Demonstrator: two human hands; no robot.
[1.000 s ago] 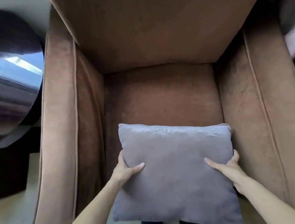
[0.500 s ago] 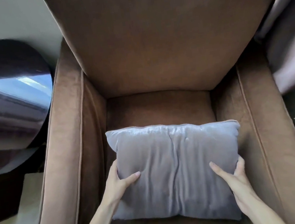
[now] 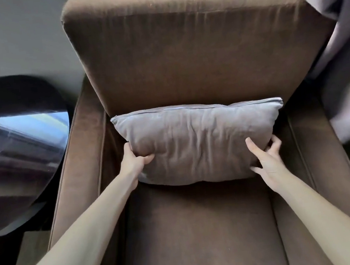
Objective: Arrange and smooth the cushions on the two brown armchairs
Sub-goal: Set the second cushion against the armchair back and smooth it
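- A brown armchair [image 3: 203, 228] fills the view, with a dark round side table [image 3: 16, 140] at its left.
- A grey cushion [image 3: 199, 142] stands at the back of the seat, leaning on the backrest [image 3: 191, 42].
- The left hand [image 3: 134, 161] pinches its lower left corner; the right hand [image 3: 266, 158] curls loosely round the right edge.
- Placing looks nearly finished; next comes releasing and smoothing the creased face.

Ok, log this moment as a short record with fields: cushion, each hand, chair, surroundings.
cushion: grey cushion, creased, upright at the back of the seat, against the backrest
left hand: left hand grips the cushion's lower left edge
right hand: right hand holds its lower right corner, fingers spread
chair: brown armchair
surroundings: dark round table beside the chair's arm
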